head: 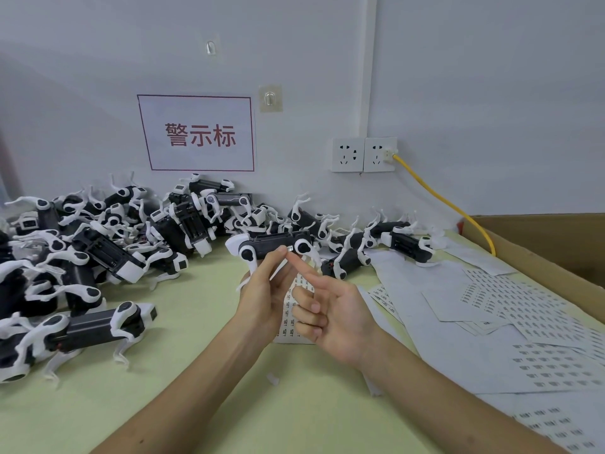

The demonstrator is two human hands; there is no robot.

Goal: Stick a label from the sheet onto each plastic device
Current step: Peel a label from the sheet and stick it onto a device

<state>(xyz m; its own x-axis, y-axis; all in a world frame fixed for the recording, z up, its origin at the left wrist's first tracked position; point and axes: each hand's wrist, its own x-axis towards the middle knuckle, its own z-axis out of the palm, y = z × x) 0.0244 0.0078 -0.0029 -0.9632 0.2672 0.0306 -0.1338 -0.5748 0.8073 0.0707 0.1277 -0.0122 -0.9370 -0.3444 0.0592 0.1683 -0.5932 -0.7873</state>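
- Where the table (196,371) ends on the right, a brown cardboard box (540,244) stands open, but what is inside it cannot be seen.
- The device (275,245) is held up in the air above the middle of the table, in front of the wall.
- It looks like a small toy dog, with a long black body, round white joints with black spots, and thin white legs hanging down.
- The left hand (262,299) grips the device from below, and its fingers reach up to the black body.
- The right hand (337,316) points its first finger straight out, while its other fingers are curled in and hold nothing.
- The tip of that finger touches a tiny white label (289,249) on the side of the body, next to a white joint.
- A label sheet (289,319) lies flat on the table under both hands, with rows of little dark marks.
- More loose sheets (510,306) lie spread on the right side, some on top of others.
- A big pile (114,244) of the same black and white toys covers the left and back of the table.
- On the wall are a sign (198,134) with red letters and two white sockets (363,154).
- A yellow cable (442,198) runs from one socket down toward the box.
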